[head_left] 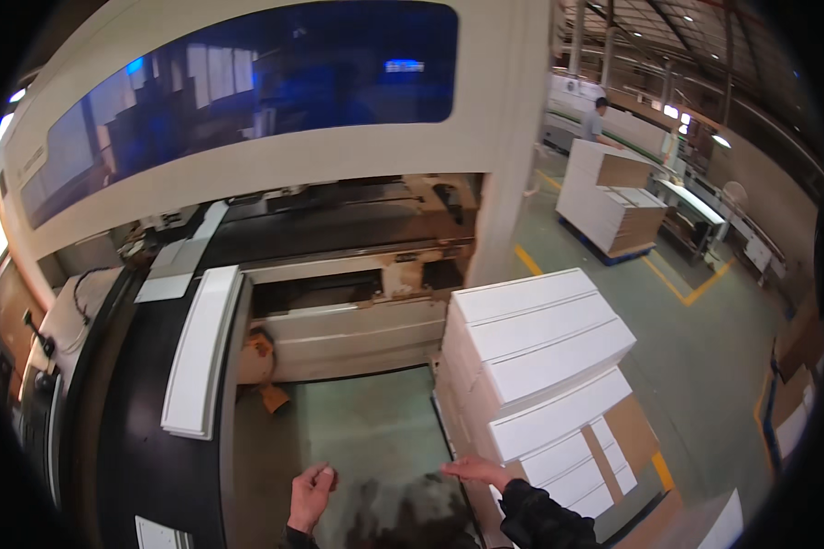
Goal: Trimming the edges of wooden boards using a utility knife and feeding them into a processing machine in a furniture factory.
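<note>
White boards (540, 366) are stacked at two o'clock from the hands, long sides running toward two o'clock. The right hand (476, 472) is held flat and open just beside the stack. The left hand (311, 494) is curled, holding nothing.

Illumination is dim and bluish overall. Ceiling lamps (721, 141) at upper right produce small glare spots. Fisheye distortion bends straight edges toward the black rim. Definition is soft; the lower edge lies in shadow.
</note>
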{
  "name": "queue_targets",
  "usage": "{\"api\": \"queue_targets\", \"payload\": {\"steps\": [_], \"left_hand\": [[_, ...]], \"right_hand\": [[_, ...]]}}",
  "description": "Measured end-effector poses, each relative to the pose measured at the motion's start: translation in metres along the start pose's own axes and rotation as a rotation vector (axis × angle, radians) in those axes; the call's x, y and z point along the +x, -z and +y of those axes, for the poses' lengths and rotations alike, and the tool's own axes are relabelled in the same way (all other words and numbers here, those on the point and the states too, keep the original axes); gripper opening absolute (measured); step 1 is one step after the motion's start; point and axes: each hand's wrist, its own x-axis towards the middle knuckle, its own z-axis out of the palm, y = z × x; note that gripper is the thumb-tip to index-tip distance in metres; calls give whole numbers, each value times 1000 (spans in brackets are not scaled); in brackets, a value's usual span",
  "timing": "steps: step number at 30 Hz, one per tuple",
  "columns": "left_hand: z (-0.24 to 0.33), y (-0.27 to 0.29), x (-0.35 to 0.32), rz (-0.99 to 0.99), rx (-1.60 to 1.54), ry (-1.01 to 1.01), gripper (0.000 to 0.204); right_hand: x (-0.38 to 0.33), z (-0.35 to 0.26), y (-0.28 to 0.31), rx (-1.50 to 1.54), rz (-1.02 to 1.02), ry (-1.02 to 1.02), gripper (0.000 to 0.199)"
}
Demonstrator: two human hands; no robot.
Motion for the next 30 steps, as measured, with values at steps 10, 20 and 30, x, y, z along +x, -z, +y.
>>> {"api": "queue_targets", "payload": {"steps": [10,20,30], "left_hand": [[38,130,-5,617,201,-331,28],[6,239,30,1175,584,-253,35],[7,250,54,1197,665,-276,26]], "right_hand": [[153,-133,-36,283,-72,327,46],[349,-375,-78,323,-148,409,55],[456,-580,-215,77,201,501,81]]}}
